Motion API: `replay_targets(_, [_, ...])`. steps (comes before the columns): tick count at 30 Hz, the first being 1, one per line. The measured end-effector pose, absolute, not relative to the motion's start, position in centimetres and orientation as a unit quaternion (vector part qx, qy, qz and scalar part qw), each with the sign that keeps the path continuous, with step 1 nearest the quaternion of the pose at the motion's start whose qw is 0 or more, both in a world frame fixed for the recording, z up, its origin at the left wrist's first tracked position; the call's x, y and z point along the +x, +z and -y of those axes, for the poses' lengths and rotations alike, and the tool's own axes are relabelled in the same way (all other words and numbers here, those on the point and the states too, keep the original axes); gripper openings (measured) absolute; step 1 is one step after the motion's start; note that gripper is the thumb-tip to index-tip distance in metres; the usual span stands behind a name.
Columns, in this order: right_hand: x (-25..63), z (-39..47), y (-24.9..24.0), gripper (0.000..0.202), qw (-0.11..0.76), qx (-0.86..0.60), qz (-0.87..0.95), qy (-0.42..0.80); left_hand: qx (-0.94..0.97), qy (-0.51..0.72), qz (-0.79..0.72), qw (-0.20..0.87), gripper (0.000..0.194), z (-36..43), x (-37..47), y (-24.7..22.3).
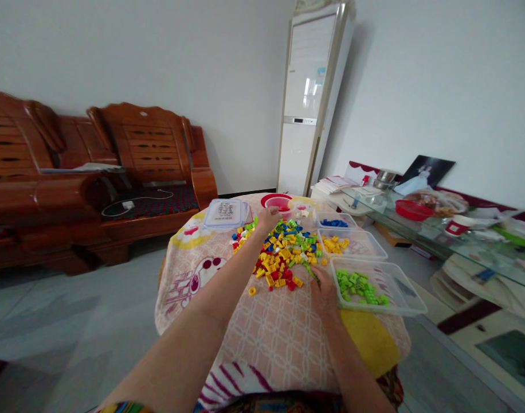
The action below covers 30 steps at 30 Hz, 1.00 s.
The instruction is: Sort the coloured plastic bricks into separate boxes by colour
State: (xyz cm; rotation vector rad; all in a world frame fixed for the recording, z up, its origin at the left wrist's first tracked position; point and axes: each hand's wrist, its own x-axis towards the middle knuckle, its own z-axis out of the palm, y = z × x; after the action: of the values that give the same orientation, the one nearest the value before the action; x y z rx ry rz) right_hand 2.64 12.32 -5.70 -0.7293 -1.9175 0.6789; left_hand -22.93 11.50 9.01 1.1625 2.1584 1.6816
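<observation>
A heap of mixed plastic building bricks (pixel 283 255) in yellow, red, blue, green and white lies on the cloth-covered round table (pixel 279 327). My left hand (pixel 268 218) is at the heap's far side, close to a red-rimmed bowl (pixel 276 201) with a few red bricks inside. Its fingers are bent together, and whatever they hold is hidden. At the heap's right edge, my right hand (pixel 323 287) has its fingertips closed around a green brick (pixel 309 269). Beside it stands a clear plastic box (pixel 402 287) with green bricks.
Behind the green bricks' box are a clear box (pixel 376 249) with yellow bricks and another box (pixel 352 219) with blue ones. Lids (pixel 223 214) lie stacked at the back left. A glass-topped cabinet (pixel 434 232) stands right, wooden chairs (pixel 146 149) left.
</observation>
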Motion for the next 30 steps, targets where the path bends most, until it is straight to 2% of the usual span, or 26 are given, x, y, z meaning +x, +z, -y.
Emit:
replay_targets(4, [2.6, -12.0, -5.4, 0.036, 0.469, -0.297, 0.782, 0.285, 0.421, 0.517, -0.743, 0.059, 0.031, -7.4, -20.9, 5.5])
replay_targets(9, [2.8, -11.9, -5.2, 0.035, 0.462, -0.303, 0.784, 0.284, 0.449, 0.479, -0.754, 0.025, 0.03, -4.3, -18.3, 2.5])
replay_targets(12, [2.9, -12.0, -5.1, 0.036, 0.456, -0.304, 0.789, 0.278, 0.469, 0.436, -0.768, -0.002, 0.025, -3.3, -17.8, 2.7])
replay_targets(15, [2.9, -12.1, -5.1, 0.036, 0.452, -0.306, 0.791, 0.278, 0.552, 0.381, -0.741, 0.024, 0.021, -2.6, -17.6, 3.6])
replay_targets(19, [2.8, -12.2, -5.2, 0.035, 0.447, -0.307, 0.793, 0.28, 0.659, 0.265, -0.701, 0.063, 0.019, -2.4, -16.4, 3.9])
replay_targets(23, [2.9, -12.2, -5.3, 0.035, 0.447, -0.306, 0.794, 0.276, 0.682, 0.166, -0.712, 0.04, 0.019, -2.8, -15.1, 2.7])
replay_targets(26, [2.9, -12.2, -5.4, 0.034, 0.447, -0.303, 0.795, 0.276, 0.672, 0.191, -0.714, 0.046, 0.014, -3.1, -14.9, 2.3])
replay_targets(30, [2.8, -12.3, -5.6, 0.033, 0.453, -0.297, 0.795, 0.275, 0.597, 0.355, -0.711, 0.109, 0.014, -3.5, -15.7, 2.7])
